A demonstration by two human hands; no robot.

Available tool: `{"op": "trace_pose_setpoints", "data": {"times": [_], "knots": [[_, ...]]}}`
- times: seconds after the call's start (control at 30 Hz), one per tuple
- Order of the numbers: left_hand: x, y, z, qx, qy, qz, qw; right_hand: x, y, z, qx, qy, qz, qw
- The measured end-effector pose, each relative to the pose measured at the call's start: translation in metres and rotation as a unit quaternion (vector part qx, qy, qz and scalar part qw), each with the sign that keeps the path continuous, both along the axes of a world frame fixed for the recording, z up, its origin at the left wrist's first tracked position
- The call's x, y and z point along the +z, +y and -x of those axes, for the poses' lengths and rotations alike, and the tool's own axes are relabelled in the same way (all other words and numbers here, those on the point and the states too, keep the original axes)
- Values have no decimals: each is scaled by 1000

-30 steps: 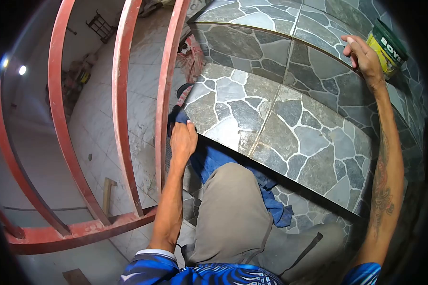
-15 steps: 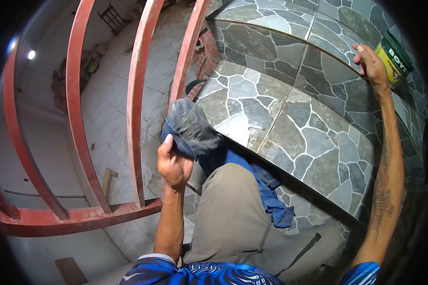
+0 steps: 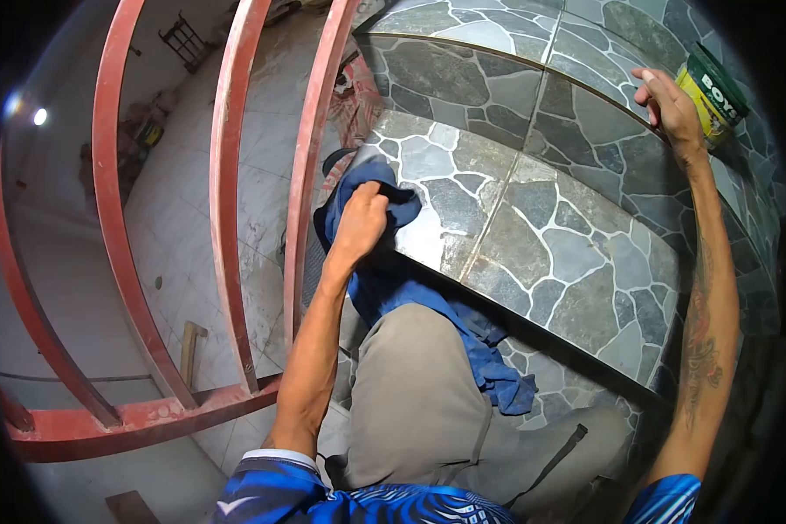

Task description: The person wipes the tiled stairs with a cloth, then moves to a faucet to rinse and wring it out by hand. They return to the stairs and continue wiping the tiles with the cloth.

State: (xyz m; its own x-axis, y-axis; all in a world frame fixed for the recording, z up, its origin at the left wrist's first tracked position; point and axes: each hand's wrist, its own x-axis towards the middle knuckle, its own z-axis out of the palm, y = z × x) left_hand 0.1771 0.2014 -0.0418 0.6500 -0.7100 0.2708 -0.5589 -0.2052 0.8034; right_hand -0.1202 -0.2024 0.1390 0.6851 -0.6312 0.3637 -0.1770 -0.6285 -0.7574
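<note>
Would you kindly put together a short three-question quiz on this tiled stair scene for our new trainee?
1. True or false: the left hand grips a blue cloth at the edge of the tiled step.
2. Which lies nearest the right hand? A blue cloth; B green-lidded tub; C paint brush.
3. Fill in: the railing left of the step is painted ___.
Key: 1 true; 2 B; 3 red.

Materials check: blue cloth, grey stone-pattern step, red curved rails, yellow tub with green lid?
The blue cloth: soft woven fabric, it folds and bunches under the left hand. The grey stone-pattern step: likely glazed ceramic tile, glossy glare, straight joints. The red curved rails: probably painted metal, scuffed coat. The yellow tub with green lid: looks plastic, printed label.
</note>
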Motion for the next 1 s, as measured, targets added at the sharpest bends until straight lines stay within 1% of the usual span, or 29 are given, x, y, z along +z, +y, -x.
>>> {"op": "trace_pose_setpoints", "data": {"times": [0.03, 0.07, 0.17, 0.23, 0.3, 0.37, 0.4, 0.43, 0.5, 0.53, 0.57, 0.63, 0.67, 0.7, 0.77, 0.87, 0.9, 0.97, 1.0], "knots": [[8, -1, 0, 11, -121, -94, 988, 3, -2, -1, -2, 1, 0, 1000], [9, 1, 7, 29, -172, -84, 981, 3, -2, -1, -3, 4, -5, 1000], [14, -2, 16, 70, -225, -159, 959, 2, -3, 0, 12, -10, -3, 1000], [11, -15, 8, 60, -266, -160, 949, 0, -4, -1, 9, 1, -9, 1000], [4, -33, -1, 47, -330, -192, 923, 1, -6, 0, 6, -4, -2, 1000], [9, -44, -13, -20, -313, -174, 934, 0, -3, -1, 10, -13, 9, 1000], [19, -40, -3, -56, -306, -177, 934, 1, 0, -1, 6, -5, 11, 1000], [20, -29, 4, -93, -302, -167, 934, 1, 1, -1, 2, -1, 16, 1000], [20, -7, 15, -73, -306, -208, 926, -2, 3, -1, -5, -3, 17, 1000], [21, -12, 9, -67, -298, -236, 922, -3, 4, -2, -5, -6, 18, 1000], [14, -26, -6, -41, -322, -254, 911, 0, 3, -1, -7, -9, 25, 1000], [19, -56, -13, 16, -329, -215, 919, -2, 5, 2, -4, -10, 27, 1000], [20, -60, -5, 11, -322, -229, 918, 1, 3, 0, -1, -14, 32, 999], [20, -48, 6, -34, -328, -180, 927, 1, 5, -1, -2, -13, 24, 1000], [18, -12, 33, -127, -380, -126, 907, 1, 7, -1, -12, -19, 8, 1000], [27, -11, 42, -96, -321, -214, 918, 3, 11, -1, -12, -12, 9, 1000], [17, -28, 26, -67, -327, -197, 922, 6, 11, -1, -12, -6, 18, 1000], [12, -63, -2, -22, -334, -223, 915, 2, 3, -2, 8, -21, 15, 1000], [10, -68, 2, 1, -339, -209, 917, 0, 0, -1, 18, -30, 13, 999]]}}
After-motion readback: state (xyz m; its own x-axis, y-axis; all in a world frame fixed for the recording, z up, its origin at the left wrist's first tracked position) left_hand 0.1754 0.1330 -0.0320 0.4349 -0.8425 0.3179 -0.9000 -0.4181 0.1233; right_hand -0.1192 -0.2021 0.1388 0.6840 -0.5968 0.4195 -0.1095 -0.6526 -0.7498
